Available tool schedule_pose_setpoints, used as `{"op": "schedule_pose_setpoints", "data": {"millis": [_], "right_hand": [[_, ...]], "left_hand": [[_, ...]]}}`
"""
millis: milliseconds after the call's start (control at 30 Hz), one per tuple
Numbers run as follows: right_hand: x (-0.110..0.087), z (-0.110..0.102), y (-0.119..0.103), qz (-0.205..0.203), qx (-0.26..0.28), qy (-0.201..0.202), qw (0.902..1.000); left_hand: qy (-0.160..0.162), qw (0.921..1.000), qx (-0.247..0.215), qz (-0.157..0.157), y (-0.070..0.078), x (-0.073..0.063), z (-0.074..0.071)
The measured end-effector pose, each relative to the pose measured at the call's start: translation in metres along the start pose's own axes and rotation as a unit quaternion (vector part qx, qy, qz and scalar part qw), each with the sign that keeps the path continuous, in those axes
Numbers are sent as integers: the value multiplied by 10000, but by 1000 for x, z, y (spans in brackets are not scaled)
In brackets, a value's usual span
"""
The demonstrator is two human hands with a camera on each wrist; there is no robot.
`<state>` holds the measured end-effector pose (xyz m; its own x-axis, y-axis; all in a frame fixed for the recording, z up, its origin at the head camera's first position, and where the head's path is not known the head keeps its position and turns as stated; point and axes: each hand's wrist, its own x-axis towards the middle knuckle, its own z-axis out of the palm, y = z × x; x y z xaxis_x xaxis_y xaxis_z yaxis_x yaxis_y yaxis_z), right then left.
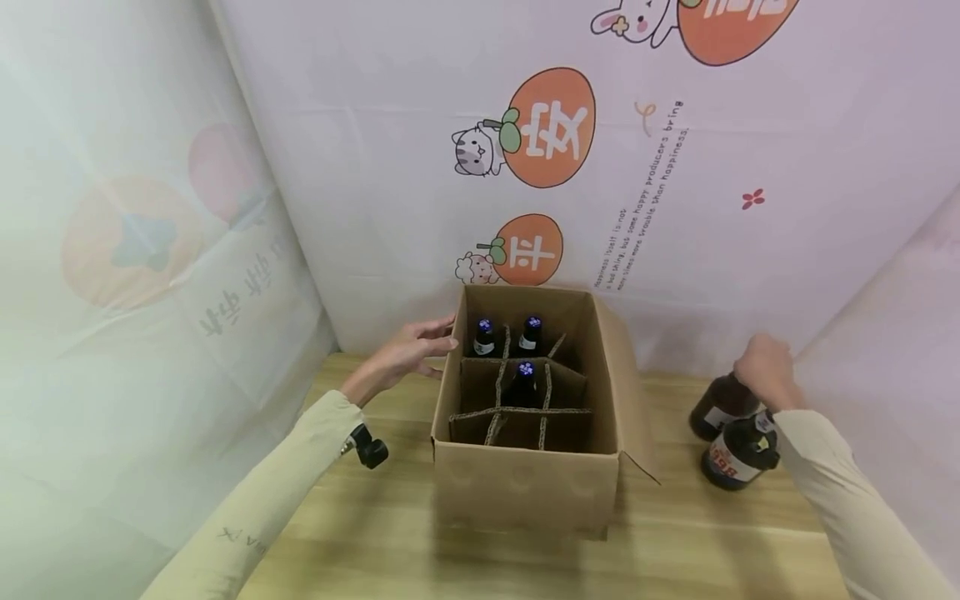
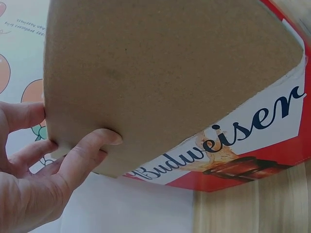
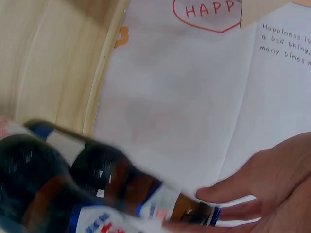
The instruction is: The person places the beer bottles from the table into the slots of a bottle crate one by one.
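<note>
A cardboard beer box [image 1: 525, 492] stands open at the top, with cardboard dividers inside. Three capped bottles [image 1: 526, 383] stand in its compartments, two at the back and one in the middle. My left hand [image 1: 408, 354] rests against the box's left side near the back, thumb on the brown cardboard [image 2: 170, 73] and fingertips at its edge. On the right, my right hand [image 1: 767, 371] grips the neck of a dark beer bottle [image 3: 129, 182], upright behind a second labelled bottle [image 1: 735, 454]. Its fingers and thumb surround the neck near the cap in the right wrist view.
The wooden table [image 1: 352, 517] carries the box and both loose bottles. A flap [image 1: 626, 383] leans out on the box's right side, toward the bottles. Printed white sheeting [image 1: 405, 192] rises close behind and at both sides.
</note>
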<state>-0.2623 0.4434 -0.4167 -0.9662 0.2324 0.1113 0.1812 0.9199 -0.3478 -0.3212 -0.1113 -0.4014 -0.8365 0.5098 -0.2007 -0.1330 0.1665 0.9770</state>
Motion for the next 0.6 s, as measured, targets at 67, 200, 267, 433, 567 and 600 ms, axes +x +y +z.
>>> {"op": "schedule_pose_setpoints", "data": {"millis": [67,200,267,433,567,600], "right_hand": [[-1,-2,0,-211,79,101,9997],[-1,3,-3,-293,240,179,9991],[0,7,-6,-227,366,205,9989],[3,28,-18,-5,909,541,9944],[3,53,-26,331,1751,1099,9778],[3,60,-28,456,2007,1204,9711]], "left_hand": [[-21,10000,8,31,0,0,0],[-26,10000,48,33,-1,0,0],[-40,10000,61,55,-1,0,0],[-68,9999,44,78,-2,0,1],[-44,10000,35,58,-1,0,0],[-34,10000,30,57,-1,-1,0]]}}
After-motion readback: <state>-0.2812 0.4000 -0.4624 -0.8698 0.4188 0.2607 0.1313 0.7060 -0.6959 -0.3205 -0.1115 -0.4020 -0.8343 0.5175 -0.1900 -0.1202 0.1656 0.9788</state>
